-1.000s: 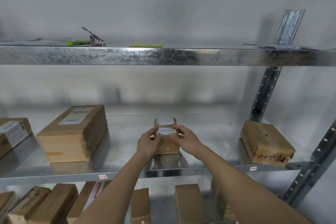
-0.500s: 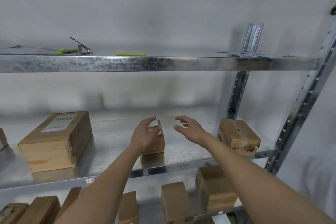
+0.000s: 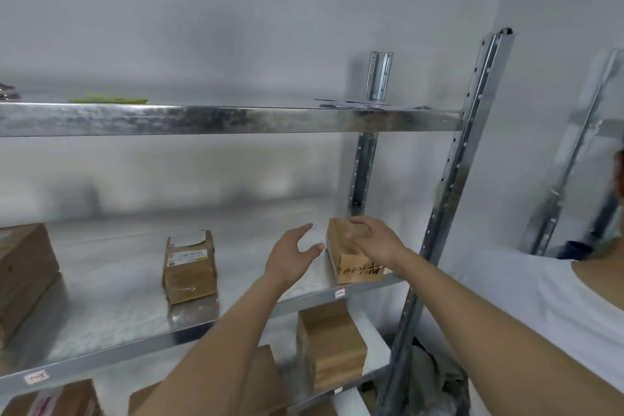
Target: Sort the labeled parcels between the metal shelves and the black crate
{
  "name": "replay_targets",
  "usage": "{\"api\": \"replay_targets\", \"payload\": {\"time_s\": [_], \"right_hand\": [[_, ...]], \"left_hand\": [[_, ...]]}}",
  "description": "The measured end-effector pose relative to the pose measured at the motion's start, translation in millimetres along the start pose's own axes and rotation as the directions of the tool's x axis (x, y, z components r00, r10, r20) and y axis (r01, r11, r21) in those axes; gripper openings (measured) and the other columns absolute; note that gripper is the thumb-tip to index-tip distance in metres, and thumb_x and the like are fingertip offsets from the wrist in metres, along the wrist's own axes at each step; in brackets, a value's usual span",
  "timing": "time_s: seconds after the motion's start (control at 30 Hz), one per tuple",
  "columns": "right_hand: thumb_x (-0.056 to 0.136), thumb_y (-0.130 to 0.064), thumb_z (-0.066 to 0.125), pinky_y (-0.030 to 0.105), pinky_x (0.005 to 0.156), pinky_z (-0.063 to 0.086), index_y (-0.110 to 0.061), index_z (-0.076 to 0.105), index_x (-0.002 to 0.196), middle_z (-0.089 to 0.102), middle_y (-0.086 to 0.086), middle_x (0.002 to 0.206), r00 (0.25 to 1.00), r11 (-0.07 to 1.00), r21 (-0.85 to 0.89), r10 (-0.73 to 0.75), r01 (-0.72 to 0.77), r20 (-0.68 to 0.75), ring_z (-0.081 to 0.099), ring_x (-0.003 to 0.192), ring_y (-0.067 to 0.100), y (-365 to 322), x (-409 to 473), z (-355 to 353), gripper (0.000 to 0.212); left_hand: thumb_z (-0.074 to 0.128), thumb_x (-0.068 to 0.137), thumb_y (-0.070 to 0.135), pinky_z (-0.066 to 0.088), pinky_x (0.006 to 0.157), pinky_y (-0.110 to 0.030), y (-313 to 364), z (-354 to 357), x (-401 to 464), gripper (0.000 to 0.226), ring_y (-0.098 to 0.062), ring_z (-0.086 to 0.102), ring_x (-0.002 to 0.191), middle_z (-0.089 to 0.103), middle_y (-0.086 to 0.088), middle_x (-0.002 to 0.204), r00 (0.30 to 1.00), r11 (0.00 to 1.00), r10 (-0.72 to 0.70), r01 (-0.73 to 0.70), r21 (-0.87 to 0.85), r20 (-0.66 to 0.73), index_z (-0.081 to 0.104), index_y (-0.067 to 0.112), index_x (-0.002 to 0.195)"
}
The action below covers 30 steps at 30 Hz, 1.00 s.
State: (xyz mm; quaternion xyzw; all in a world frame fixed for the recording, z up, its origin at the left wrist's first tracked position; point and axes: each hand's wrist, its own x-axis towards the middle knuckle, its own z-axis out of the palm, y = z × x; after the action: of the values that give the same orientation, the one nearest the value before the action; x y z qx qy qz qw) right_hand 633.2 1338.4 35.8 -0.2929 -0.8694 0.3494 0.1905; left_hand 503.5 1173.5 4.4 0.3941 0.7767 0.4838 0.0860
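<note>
Although the picture is blurred by motion, both hands are seen raised in front of the middle shelf (image 3: 101, 341). The left hand (image 3: 290, 255) has its fingers spread and holds nothing. The right hand (image 3: 374, 240) is in front of the parcel with handwriting (image 3: 351, 263) at the right end of this shelf; its fingers are loosely bent, and I cannot tell if they touch the cardboard. The writing on that parcel is too smeared to read. On the same shelf I count three parcels: this one, a small labeled parcel (image 3: 189, 265) standing alone left of the hands, and a big parcel (image 3: 23, 277) cut off by the left edge. One more box (image 3: 329, 348) stands on the shelf below, and others there are partly hidden by the arms. At the right edge a person in a white shirt (image 3: 540, 307) is cut off.
</note>
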Motion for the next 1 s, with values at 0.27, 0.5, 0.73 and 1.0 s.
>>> {"api": "replay_targets", "payload": {"time_s": [0.27,0.5,0.73,1.0], "right_hand": [[0.099,-0.035,0.057,0.028,0.089,0.048,-0.03,0.044,0.151,0.045,0.003,0.15,0.994,0.997,0.051,0.065,-0.06,-0.091,0.057,0.116,0.02,55.6,3.8,1.6,0.054],[0.101,-0.043,0.059,0.039,0.113,0.043,-0.027,0.043,0.153,0.049,0.0,0.153,0.993,0.986,0.137,0.107,-0.1,-0.048,0.052,0.134,0.021,85.5,18.4,7.0,0.057],[0.102,-0.027,0.06,0.023,0.085,0.053,-0.031,0.043,0.149,0.055,-0.001,0.139,0.99,0.932,0.332,0.137,-0.144,0.043,0.064,0.105,0.012,94.3,30.1,8.6,0.05],[0.1,-0.043,0.061,0.038,0.098,0.057,-0.037,0.052,0.136,0.055,-0.007,0.138,0.993,0.948,0.301,0.118,-0.104,-0.031,0.064,0.112,0.017,92.3,35.7,13.3,0.037]], "left_hand": [[0.059,0.096,0.045,0.032,0.111,-0.033,6.7,56.2,16.1,0.059,-0.021,0.038,0.14,0.042,0.002,0.154,0.998,0.998,-0.035,0.032,0.045,0.059,0.041,0.031,0.149],[0.059,0.096,0.046,0.042,0.106,-0.037,-2.0,84.1,38.2,0.063,-0.027,0.046,0.135,0.042,0.0,0.154,0.988,0.992,-0.106,0.113,-0.053,0.112,0.036,0.029,0.152],[0.064,0.094,0.04,0.046,0.07,-0.01,-4.7,101.7,51.6,0.064,-0.014,0.056,0.108,0.049,0.003,0.141,0.979,0.957,-0.146,0.177,-0.229,0.146,0.037,0.031,0.151],[0.067,0.092,0.038,0.054,0.084,-0.023,-7.1,102.2,57.2,0.057,-0.013,0.055,0.105,0.052,0.002,0.139,0.987,0.962,-0.137,0.152,-0.228,0.078,0.045,0.032,0.144]]}}
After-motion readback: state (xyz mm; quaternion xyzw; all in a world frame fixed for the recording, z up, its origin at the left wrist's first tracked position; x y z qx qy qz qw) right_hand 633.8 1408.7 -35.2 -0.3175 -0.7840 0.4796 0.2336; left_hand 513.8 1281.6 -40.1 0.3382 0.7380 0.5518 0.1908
